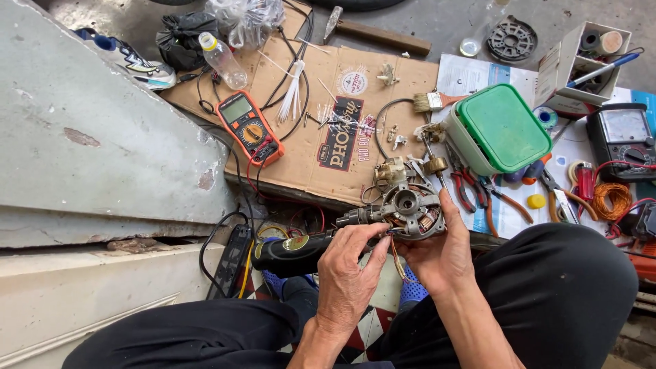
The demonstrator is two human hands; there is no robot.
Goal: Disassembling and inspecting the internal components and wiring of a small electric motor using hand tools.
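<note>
My left hand [348, 273] is closed around a black-handled power tool [294, 253] that lies across my lap, its metal tip [355, 217] pointing right at a small electric motor [408, 208]. The motor is grey metal with copper windings showing, and loose wires hang from it. My right hand [441, 253] grips it from below and the right, thumb up along its side. Both hands hover above my knees in black trousers [560, 287].
An orange multimeter [250, 127] and white cable ties lie on flattened cardboard [328, 157]. To the right are a green-lidded box [502, 126], red-handled pliers [468, 188], a paintbrush [432, 101], an analogue meter [623, 133] and a copper wire coil [611, 199]. A black power strip [231, 263] lies at the left.
</note>
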